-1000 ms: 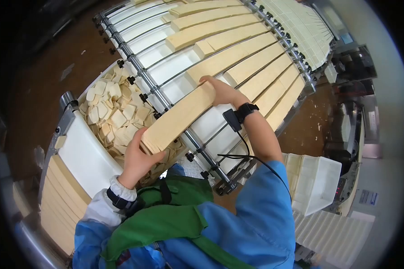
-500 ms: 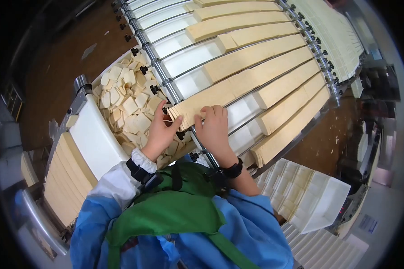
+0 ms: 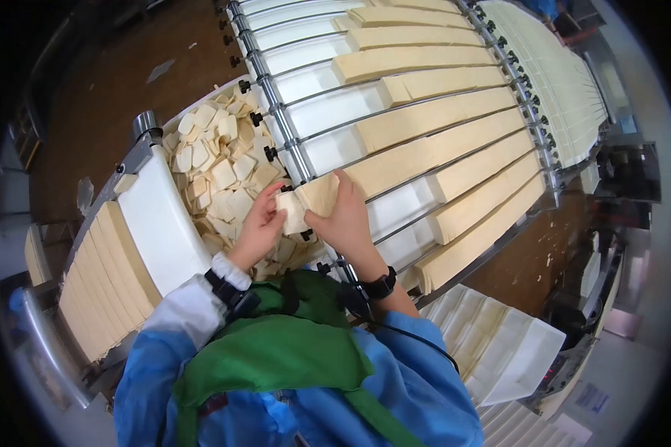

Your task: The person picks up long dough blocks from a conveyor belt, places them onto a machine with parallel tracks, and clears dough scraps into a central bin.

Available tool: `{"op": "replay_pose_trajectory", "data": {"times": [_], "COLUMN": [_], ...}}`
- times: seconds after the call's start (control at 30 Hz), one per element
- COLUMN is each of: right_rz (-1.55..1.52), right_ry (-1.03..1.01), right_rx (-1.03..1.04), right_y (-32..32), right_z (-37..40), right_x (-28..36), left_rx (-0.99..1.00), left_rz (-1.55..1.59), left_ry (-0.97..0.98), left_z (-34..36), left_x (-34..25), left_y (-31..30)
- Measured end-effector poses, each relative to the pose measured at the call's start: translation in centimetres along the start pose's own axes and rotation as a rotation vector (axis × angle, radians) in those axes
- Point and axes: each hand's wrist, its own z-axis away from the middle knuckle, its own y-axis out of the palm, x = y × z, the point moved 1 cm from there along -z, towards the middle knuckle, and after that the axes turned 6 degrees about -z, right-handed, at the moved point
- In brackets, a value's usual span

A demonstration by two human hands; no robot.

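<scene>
My left hand pinches the edge of a thin, pale square dough wrapper over the near rail of the conveyor. My right hand is wrapped round a short stack of dough wrappers, thumb at the front and fingers behind. The single wrapper overlaps the stack's left end. Just beyond my right hand, a long row of wrappers lies in its lane between metal rods. Below and left of my left hand, loose wrappers fill a bin.
More wrapper rows lie in the white lanes, divided by rods. A steel rail with black knobs edges the conveyor. To the left stands a white belt with packed wrappers. White trays are stacked at lower right.
My right hand has closed round a stack from the row's end, and this stack now sits apart from the row. My left hand has pulled a wrapper away at its end.
</scene>
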Motion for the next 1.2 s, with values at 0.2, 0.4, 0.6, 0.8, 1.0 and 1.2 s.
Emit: {"op": "replay_pose_trajectory", "data": {"times": [0.2, 0.4, 0.6, 0.8, 1.0, 1.2], "right_rz": [-0.122, 0.149, 0.661, 0.707, 0.713, 0.107], "right_ry": [0.004, 0.236, 0.072, 0.251, -0.239, -0.655], "right_rx": [-0.079, 0.036, -0.164, -0.177, -0.034, 0.556], "right_y": [-2.4, 0.4, 5.3, 6.6, 10.2, 29.4], "right_z": [-6.2, -9.5, -9.7, -12.3, -11.4, -6.8], "right_x": [-0.2, -4.5, -5.5, -9.5, 6.0, 20.5], "left_rx": [-0.180, -0.393, -0.458, -0.633, -0.977, -1.220], "left_rz": [-0.006, 0.055, -0.265, -0.367, -0.363, -0.144], "left_ry": [0.030, 0.021, 0.106, -0.017, -0.245, -0.360], "left_z": [2.2, 2.8, 3.6, 9.3, 21.1, 27.2], "left_x": [-4.5, -2.0, -2.0, 0.6, 11.4, 13.8], "left_y": [-4.3, -8.3, -10.1, -14.2, -22.0, -22.0]}}
